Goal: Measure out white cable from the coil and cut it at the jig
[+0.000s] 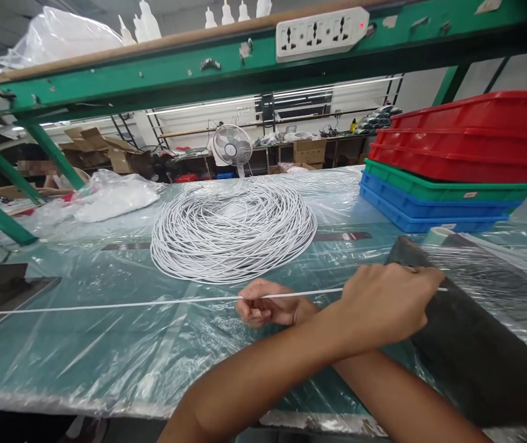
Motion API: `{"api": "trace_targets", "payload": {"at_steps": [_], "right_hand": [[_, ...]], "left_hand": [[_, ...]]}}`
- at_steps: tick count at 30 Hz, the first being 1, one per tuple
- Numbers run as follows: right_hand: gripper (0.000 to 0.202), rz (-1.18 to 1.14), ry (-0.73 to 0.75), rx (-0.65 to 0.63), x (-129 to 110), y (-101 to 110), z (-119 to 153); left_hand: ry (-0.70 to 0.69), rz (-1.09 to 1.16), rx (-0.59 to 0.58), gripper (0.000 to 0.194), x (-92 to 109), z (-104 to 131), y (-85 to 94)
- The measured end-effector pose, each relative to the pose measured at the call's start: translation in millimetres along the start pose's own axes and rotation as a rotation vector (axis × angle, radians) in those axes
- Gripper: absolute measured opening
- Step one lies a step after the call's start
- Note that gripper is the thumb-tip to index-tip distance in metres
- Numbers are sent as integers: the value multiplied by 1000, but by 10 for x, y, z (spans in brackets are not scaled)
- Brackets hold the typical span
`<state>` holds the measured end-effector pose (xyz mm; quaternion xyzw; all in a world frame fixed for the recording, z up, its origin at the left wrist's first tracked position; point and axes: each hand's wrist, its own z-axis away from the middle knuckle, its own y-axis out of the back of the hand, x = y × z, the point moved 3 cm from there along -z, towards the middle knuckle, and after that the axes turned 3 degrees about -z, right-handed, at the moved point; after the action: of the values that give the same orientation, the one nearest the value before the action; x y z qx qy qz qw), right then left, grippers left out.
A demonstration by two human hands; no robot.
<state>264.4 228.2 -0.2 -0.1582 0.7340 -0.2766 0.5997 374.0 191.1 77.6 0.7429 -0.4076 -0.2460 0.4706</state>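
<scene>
My forearms cross, the left one lying over the right. At the right, my left hand (386,304) is closed around a thin white cable (152,303), and a short end sticks out past its fingers. Near the middle of the table, my right hand (270,303) has its fingers curled with the cable pinched between thumb and finger. The cable runs nearly straight from the left edge of the view through both hands. Just beyond them lies a large loose coil of white cable (236,237) on the plastic-covered green table (120,344).
Stacked red, green and blue trays (457,138) stand at the back right. A dark sheet (466,344) and many cut strands (517,289) lie on the right. A green shelf beam (175,71) with a power strip (321,34) spans above. Beyond are a fan (232,144) and a person (55,175).
</scene>
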Motion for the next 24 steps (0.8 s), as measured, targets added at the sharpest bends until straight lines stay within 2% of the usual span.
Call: {"api": "trace_targets", "payload": {"at_steps": [24], "right_hand": [[23,60,15,119,-30,40,11]], "left_hand": [[11,48,-9,22,-3,-10,-31]]}}
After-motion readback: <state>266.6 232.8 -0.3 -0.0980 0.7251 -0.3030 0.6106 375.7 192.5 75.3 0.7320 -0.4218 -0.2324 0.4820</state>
